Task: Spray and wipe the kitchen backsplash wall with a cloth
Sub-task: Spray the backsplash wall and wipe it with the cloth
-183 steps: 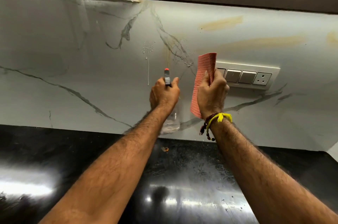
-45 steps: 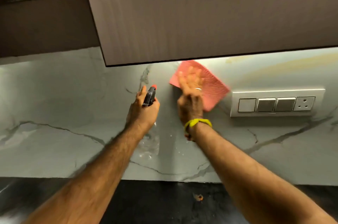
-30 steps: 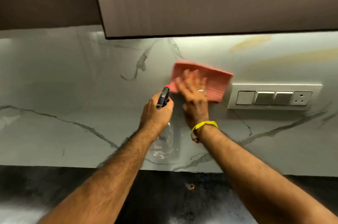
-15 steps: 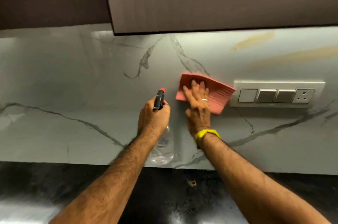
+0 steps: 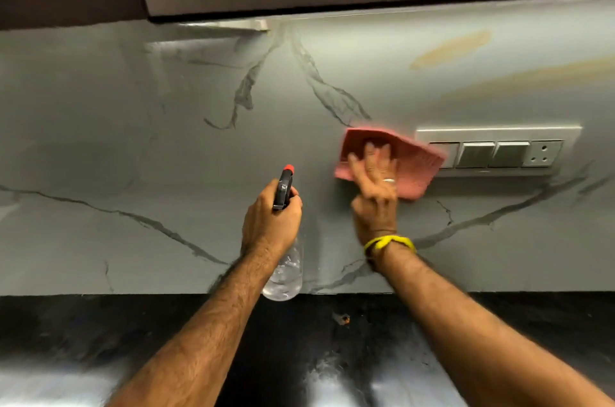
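Cloth (image 5: 416,170) edge overlaps switch panel (image 5: 499,153); backsplash (image 5: 133,140) leftward bare.

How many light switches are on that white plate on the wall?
3. On the switch plate they sit in a row: the left switch partly behind the pink cloth, the middle switch, then the right switch, beside the socket.

text: none you can read | spray bottle (image 5: 283,268): clear, you see no label on it | switch panel (image 5: 498,151): blank faces, no markings | cloth (image 5: 416,167): no print
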